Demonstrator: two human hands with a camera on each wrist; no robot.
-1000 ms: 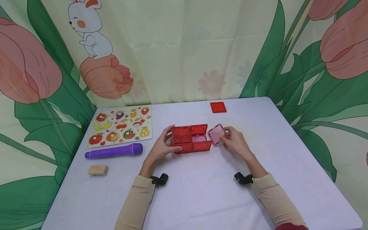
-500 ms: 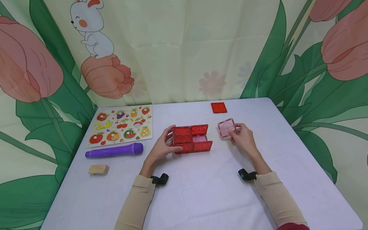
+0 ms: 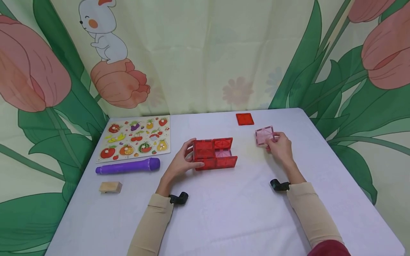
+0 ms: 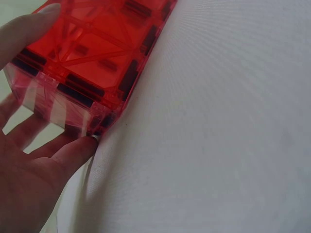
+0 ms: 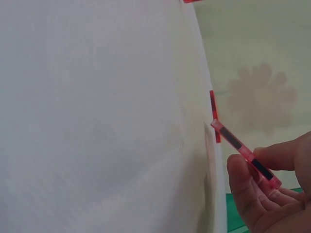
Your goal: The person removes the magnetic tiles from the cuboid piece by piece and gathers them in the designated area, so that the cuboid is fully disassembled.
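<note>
Tile (image 3: 264, 136) (partly hidden) pinched by right hand (image 3: 281, 147).

This looks like a children's play corner, or a small set dressed as one; whether it stands in a home, a nursery or a studio cannot be told. A curtain (image 3: 192, 64) printed with a white rabbit (image 3: 109, 46) and huge pink tulips (image 3: 35, 67) hangs behind the white-covered table (image 3: 224, 209) and along both its sides. Toys point to play too: a fruit puzzle board (image 3: 134, 138) at the table's far left, and a red magnetic-tile box (image 3: 204, 149) near its middle.
</note>
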